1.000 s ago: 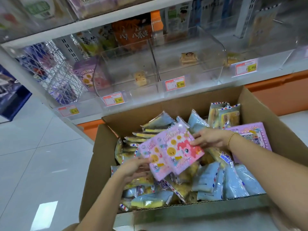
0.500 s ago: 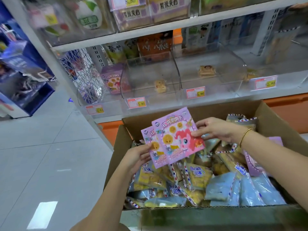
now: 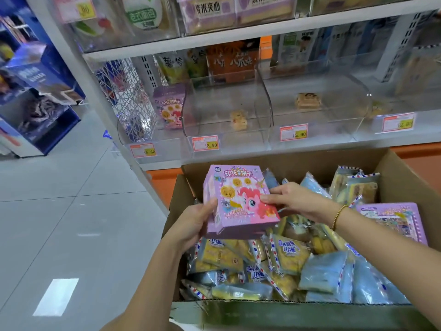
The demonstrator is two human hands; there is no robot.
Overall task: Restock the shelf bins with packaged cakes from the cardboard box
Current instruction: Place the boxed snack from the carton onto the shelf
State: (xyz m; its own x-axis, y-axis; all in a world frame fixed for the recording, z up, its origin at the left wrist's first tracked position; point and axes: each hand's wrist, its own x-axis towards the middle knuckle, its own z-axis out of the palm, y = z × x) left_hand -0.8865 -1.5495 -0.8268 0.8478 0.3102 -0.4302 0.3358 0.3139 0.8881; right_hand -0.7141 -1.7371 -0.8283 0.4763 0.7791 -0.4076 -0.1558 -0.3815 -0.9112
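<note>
We see the left hand (image 3: 193,220) and the right hand (image 3: 293,199) holding a pink box (image 3: 241,201) between them. It is lifted above the open cardboard box (image 3: 393,173), near its back left corner, with its printed front facing up toward us. The left thumb (image 3: 211,204) lies on the front by the lower left edge. The other left fingers are curled under the pack and hidden there. The right thumb (image 3: 265,198) presses on the front at the right edge and the right fingers (image 3: 290,188) curl behind it, so that hand pinches the side. We cannot tell whether a second pack lies behind the first. A gold bracelet (image 3: 337,216) sits on the right wrist.

Below the hands the cardboard box is full of wrapped cakes (image 3: 286,254) in yellow and blue packets, and another pink box (image 3: 391,220) lies flat against its right wall. Behind it on the shelf, the left bin (image 3: 133,130) holds a matching pink box (image 3: 170,106) standing upright. The middle bin (image 3: 226,132) holds one small cake (image 3: 238,119), and the bin to its right (image 3: 334,123) holds one too (image 3: 307,100). Price tags (image 3: 205,143) hang on the shelf edge.
</note>
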